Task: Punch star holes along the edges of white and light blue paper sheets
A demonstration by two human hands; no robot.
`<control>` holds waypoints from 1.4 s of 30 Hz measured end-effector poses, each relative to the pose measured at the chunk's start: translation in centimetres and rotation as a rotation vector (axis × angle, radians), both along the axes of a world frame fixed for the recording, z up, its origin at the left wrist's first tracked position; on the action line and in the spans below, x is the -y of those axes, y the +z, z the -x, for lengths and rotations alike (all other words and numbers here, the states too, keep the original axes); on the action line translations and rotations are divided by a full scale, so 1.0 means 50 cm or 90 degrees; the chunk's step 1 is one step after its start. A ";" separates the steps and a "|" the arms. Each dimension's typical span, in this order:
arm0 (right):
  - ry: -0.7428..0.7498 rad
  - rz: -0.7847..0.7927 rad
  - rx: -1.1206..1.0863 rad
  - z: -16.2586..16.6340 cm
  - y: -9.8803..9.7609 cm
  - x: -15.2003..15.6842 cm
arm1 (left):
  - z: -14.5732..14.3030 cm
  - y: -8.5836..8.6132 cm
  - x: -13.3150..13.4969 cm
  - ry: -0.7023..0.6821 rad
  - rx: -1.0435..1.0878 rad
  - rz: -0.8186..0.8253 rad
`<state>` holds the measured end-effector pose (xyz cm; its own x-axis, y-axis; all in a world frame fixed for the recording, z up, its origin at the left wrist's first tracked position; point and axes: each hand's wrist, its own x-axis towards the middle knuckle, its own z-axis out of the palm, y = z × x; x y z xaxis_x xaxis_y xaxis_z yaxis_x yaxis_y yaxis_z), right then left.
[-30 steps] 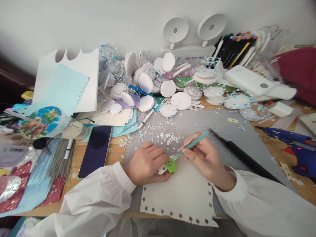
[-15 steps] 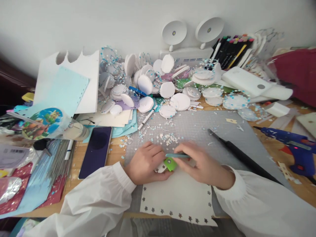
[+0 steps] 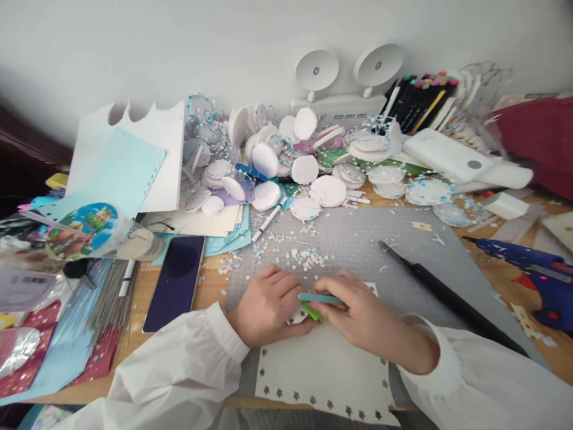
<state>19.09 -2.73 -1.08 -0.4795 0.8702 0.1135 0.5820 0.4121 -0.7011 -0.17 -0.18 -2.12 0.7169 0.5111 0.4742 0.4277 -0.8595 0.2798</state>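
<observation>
My left hand is closed around a small green and white paper punch at the upper left corner of a cream paper sheet whose edges carry small star-shaped holes. My right hand presses the punch's teal lever flat, fingers closed on it. Both hands rest over a grey cutting mat. Tiny white and blue punched stars lie scattered just beyond the hands.
A dark phone lies left of the mat. A long black tool crosses the mat's right side, and a blue glue gun lies at the right. White foam discs pile at the back, with markers behind.
My right hand has pushed the teal lever from a raised, tilted position down flat onto the punch. The view has shifted slightly downward.
</observation>
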 end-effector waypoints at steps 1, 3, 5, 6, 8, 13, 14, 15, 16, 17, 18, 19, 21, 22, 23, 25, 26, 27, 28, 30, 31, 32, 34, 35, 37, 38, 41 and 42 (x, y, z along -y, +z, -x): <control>-0.001 0.003 0.009 0.002 0.000 0.000 | 0.000 0.000 0.000 -0.002 0.001 -0.005; 0.007 -0.009 0.024 0.005 -0.001 0.001 | 0.000 0.000 0.000 -0.005 0.004 -0.015; 0.022 -0.032 0.037 0.007 -0.006 0.003 | 0.000 0.000 0.001 -0.007 0.002 -0.018; 0.027 -0.040 0.044 0.008 -0.008 0.004 | 0.000 0.000 0.001 -0.008 -0.001 -0.017; 0.031 -0.048 0.054 0.008 -0.012 0.005 | 0.000 -0.001 0.001 -0.007 -0.003 -0.016; -0.016 -0.031 -0.008 0.002 -0.006 -0.001 | 0.000 -0.001 0.001 -0.005 -0.007 -0.016; -0.043 -0.019 -0.034 -0.001 -0.004 -0.004 | 0.000 0.000 0.001 -0.006 -0.012 -0.010; -0.074 -0.005 -0.060 -0.004 -0.002 -0.008 | 0.001 0.000 0.001 -0.007 -0.017 -0.005; -0.105 0.009 -0.083 -0.007 -0.001 -0.012 | 0.001 0.001 0.001 -0.009 -0.020 -0.002; -0.133 0.025 -0.104 -0.010 -0.001 -0.017 | 0.002 0.001 0.001 -0.010 -0.021 0.000; -0.157 0.041 -0.119 -0.013 -0.001 -0.021 | 0.003 0.001 0.002 -0.011 -0.021 0.002; -0.176 0.056 -0.132 -0.015 -0.003 -0.025 | 0.003 0.001 0.002 -0.012 -0.021 0.004; -0.198 0.079 -0.152 -0.018 -0.007 -0.032 | 0.005 0.000 0.002 -0.015 -0.023 0.007; -0.206 0.085 -0.161 -0.018 -0.010 -0.035 | 0.006 0.000 0.002 -0.015 -0.024 0.007; -0.212 0.087 -0.168 -0.018 -0.013 -0.037 | 0.006 -0.001 0.002 -0.015 -0.024 0.006; -0.222 0.090 -0.175 -0.016 -0.019 -0.039 | 0.007 -0.001 0.001 -0.014 -0.026 0.005; -0.225 0.093 -0.179 -0.016 -0.022 -0.040 | 0.007 -0.002 0.001 -0.015 -0.027 0.004; -0.227 0.094 -0.182 -0.015 -0.024 -0.041 | 0.008 -0.002 0.001 -0.015 -0.027 0.003; -0.228 0.094 -0.187 -0.015 -0.027 -0.041 | 0.008 -0.002 0.001 -0.016 -0.027 0.002; -0.231 0.091 -0.191 -0.014 -0.030 -0.043 | 0.008 -0.002 0.001 -0.019 -0.024 -0.001; -0.235 0.086 -0.190 -0.015 -0.031 -0.045 | 0.008 -0.002 0.001 -0.020 -0.023 -0.002; -0.238 0.080 -0.187 -0.015 -0.031 -0.046 | 0.008 -0.002 0.001 -0.020 -0.023 -0.002; -0.243 0.069 -0.175 -0.017 -0.029 -0.049 | 0.008 -0.002 0.001 -0.019 -0.022 -0.001; -0.248 0.063 -0.167 -0.019 -0.028 -0.051 | 0.008 -0.001 0.001 -0.019 -0.022 0.000; -0.260 0.050 -0.152 -0.022 -0.023 -0.052 | 0.008 -0.001 0.002 -0.022 -0.020 0.003; -0.264 0.042 -0.148 -0.025 -0.022 -0.052 | 0.008 0.000 0.002 -0.022 -0.020 0.004; -0.270 0.010 -0.138 -0.034 -0.020 -0.054 | 0.008 0.001 0.002 -0.021 -0.018 0.006; -0.276 -0.006 -0.125 -0.037 -0.021 -0.055 | 0.008 0.001 0.001 -0.020 -0.016 0.005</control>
